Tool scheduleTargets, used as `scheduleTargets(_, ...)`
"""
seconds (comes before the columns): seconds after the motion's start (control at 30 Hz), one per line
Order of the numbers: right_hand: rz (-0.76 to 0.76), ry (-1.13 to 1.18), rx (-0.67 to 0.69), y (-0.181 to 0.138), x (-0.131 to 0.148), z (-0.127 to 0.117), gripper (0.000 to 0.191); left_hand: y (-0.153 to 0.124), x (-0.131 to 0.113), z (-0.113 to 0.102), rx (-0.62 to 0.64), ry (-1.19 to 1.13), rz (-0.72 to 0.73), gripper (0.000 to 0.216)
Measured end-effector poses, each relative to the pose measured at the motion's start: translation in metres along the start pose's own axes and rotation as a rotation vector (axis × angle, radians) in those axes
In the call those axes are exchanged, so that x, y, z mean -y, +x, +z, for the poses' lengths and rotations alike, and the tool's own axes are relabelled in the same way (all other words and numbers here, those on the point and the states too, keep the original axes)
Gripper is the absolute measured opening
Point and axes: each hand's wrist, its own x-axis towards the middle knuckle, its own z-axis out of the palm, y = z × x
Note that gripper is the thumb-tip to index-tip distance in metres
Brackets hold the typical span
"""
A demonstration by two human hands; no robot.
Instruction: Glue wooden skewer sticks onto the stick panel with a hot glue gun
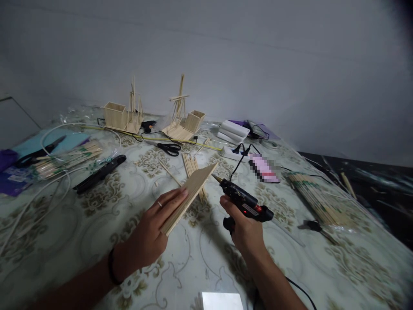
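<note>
My left hand (155, 228) is closed on a flat panel of pale wooden sticks (193, 187), holding it tilted above the table. In my right hand (245, 232) is a black hot glue gun (240, 196), its metal nozzle pointing left at the panel's far right corner. A small red light glows on the gun's body. Whether the nozzle touches the panel I cannot tell. Behind and below the panel, several loose wooden sticks (190, 163) lie on the patterned tablecloth (145, 168).
Two stick-built models (114, 116) with boxes stand at the back. Black scissors (169, 149), a black cutter (100, 174) and bagged sticks (69, 159) lie left of centre. A power strip (234, 153), a blurred pink object (264, 168) and a stick bundle (318, 200) lie right. Cords cross the table.
</note>
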Motion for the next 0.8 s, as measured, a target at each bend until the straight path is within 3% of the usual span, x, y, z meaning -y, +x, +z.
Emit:
scheduleTargets(0.47, 0.1, 0.012, -0.046, -0.001, 0.014, 0.0, 0.044, 0.002, -0.005, -0.002, 0.012, -0.02, 0.0, 0.087)
scheduleTargets(0.8, 0.088, 0.111, -0.029, 0.0, 0.005, -0.002, 0.048, 0.003, -0.007, -0.003, 0.018, -0.012, 0.028, 0.086)
